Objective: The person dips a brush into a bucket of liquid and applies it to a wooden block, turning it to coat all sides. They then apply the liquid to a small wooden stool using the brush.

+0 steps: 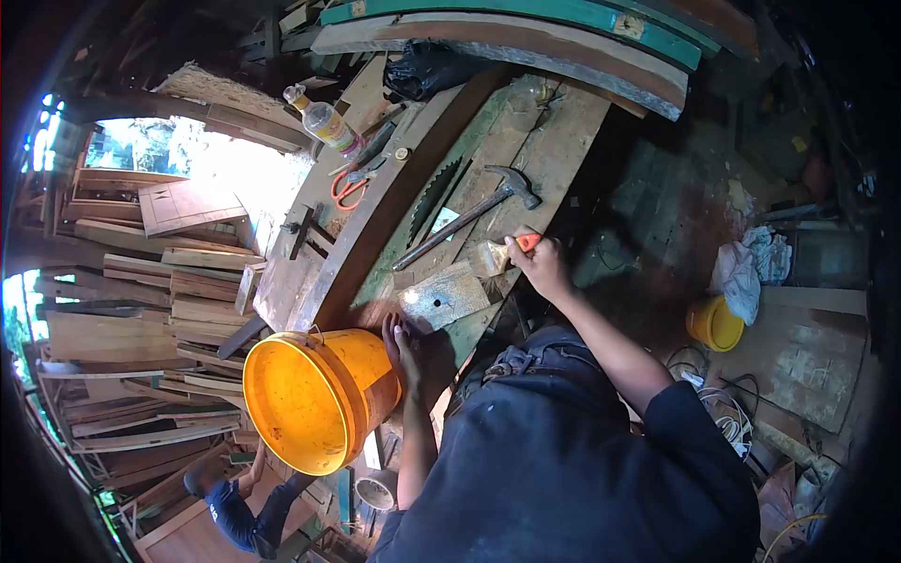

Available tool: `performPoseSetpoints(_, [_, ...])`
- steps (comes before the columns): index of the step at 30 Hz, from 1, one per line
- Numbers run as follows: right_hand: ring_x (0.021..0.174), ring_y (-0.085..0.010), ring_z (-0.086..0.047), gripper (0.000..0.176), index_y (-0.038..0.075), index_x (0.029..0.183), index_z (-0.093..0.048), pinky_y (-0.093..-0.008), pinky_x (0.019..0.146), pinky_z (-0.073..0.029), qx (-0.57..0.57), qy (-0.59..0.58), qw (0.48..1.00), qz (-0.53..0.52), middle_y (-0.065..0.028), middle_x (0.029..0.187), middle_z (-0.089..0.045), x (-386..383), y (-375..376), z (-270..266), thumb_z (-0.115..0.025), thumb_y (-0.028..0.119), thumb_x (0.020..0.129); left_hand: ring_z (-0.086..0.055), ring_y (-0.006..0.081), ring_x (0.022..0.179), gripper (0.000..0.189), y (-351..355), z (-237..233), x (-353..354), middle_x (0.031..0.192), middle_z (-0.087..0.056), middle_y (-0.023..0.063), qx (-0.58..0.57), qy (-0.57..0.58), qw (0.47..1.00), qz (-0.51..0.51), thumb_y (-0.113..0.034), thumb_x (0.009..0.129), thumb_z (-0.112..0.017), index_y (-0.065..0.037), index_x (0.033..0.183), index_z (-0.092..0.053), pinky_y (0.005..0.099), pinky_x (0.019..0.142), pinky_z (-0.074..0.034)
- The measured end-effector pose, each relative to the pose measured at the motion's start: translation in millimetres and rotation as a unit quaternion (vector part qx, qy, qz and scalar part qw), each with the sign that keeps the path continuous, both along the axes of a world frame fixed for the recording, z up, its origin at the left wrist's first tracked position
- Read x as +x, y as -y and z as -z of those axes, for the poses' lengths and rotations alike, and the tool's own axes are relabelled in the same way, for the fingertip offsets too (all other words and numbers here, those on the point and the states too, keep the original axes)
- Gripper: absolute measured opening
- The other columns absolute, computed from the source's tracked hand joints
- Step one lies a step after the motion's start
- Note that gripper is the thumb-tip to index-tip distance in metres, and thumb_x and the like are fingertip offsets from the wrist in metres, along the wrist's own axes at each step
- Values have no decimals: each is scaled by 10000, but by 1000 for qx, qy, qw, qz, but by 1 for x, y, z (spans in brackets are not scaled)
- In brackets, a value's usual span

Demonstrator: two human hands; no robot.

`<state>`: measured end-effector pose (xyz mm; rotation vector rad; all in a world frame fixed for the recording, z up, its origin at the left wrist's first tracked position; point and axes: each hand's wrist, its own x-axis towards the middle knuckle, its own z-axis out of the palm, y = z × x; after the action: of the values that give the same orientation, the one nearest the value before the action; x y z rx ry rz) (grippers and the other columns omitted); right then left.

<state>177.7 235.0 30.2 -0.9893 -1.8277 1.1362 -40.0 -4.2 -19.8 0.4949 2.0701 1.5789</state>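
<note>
My right hand (pixel 542 266) is closed round the orange handle of a paintbrush (pixel 490 259), whose pale bristles point left. The bristle end lies right by the edge of a flat greyish piece (pixel 460 293) with a dark hole in it. My left hand (pixel 402 349) has its fingers stretched out, between the side of a yellow bucket (pixel 375 375) and the lower left of that flat piece. The bucket is tipped with its mouth facing me. Above the brush, a claw hammer (pixel 466 218) rests on the wooden bench (pixel 563 141).
Left of the hammer lies a saw blade (pixel 434 202). Red-handled scissors (pixel 349 190) and a bottle (pixel 327 124) are farther left. Stacked boards (pixel 150 328) fill the left side, with another person (pixel 239 511) below. A second yellow bucket (pixel 715 324) stands at right near cables (pixel 732 422).
</note>
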Motion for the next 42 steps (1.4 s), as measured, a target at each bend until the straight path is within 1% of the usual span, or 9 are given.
performPoseSetpoints(7, [518, -272, -608, 262, 27, 800, -563, -374, 498, -430, -29, 21, 999, -23, -157, 599, -568, 18, 13, 1, -632, 232, 948, -543, 249, 1216, 478, -3, -22, 3, 1359, -556, 172, -35, 116, 993, -13, -322, 1058, -391, -111, 1485, -347, 326, 1022, -415])
performPoseSetpoints(13, [564, -76, -606, 264, 41, 824, -585, -247, 521, -473, -203, -84, 975, 19, -14, 630, -615, 27, 14, 19, -597, 248, 988, -550, 225, 1207, 468, -12, -50, 12, 1311, -589, 161, 80, 62, 995, -3, -263, 1048, -406, -47, 1461, -373, 342, 1032, -411])
performPoseSetpoints(17, [563, -70, -598, 244, 52, 846, -585, -214, 520, -468, -235, -94, 967, 24, -12, 643, -612, 41, 7, 29, -573, 237, 1004, -556, 224, 1208, 483, -37, -101, 26, 1327, -569, 163, 66, -83, 987, 120, -25, 977, -427, -28, 1458, -385, 359, 1076, -392])
performPoseSetpoints(19, [551, -71, -595, 264, 48, 855, -585, -212, 510, -466, -241, -113, 964, 24, -24, 640, -614, 47, 0, 38, -559, 257, 1014, -532, 246, 1261, 622, -51, -111, 31, 1308, -592, 140, 56, -89, 980, 171, 126, 840, -481, -44, 1437, -439, 376, 1050, -399])
performPoseSetpoints(21, [551, -74, -595, 261, 43, 870, -586, -213, 506, -467, -247, -107, 962, 37, -33, 648, -617, 52, -5, 41, -556, 256, 1016, -536, 270, 1254, 672, -68, -136, 28, 1277, -622, 87, -23, -371, 885, 282, 101, 756, -592, -94, 1395, -515, 401, 1038, -385])
performPoseSetpoints(23, [551, -79, -596, 259, 39, 877, -586, -216, 507, -469, -244, -119, 961, 46, -38, 653, -619, 55, -10, 40, -554, 255, 1017, -557, 315, 1192, 600, -86, -149, 27, 1251, -625, 97, -17, -448, 826, 341, 85, 766, -636, -136, 1322, -599, 408, 994, -401])
performPoseSetpoints(24, [550, -83, -597, 258, 35, 885, -586, -219, 507, -471, -242, -137, 958, 65, -42, 657, -620, 55, -11, 40, -552, 253, 1018, -556, 266, 1198, 507, -92, -148, 24, 1210, -651, 43, -28, -484, 799, 356, -7, 782, -677, -159, 1265, -644, 397, 964, -403])
performPoseSetpoints(34, [595, -126, -610, 262, 27, 973, -599, -243, 546, -467, -237, -225, 928, 177, -65, 721, -639, 84, -37, 14, -547, 279, 1019, -550, 171, 1151, 369, -189, -167, 5, 1137, -664, -51, -10, -572, 666, 478, -125, 773, -661, -247, 1114, -729, 345, 938, -389])
performPoseSetpoints(42, [620, -135, -619, 269, 29, 999, -603, -246, 572, -461, -232, -237, 911, 247, -63, 748, -658, 124, -49, 24, -551, 293, 1016, -564, 158, 1101, 319, -214, -174, 17, 1079, -667, -47, -25, -559, 650, 515, -105, 766, -638, -221, 1045, -741, 323, 897, -400])
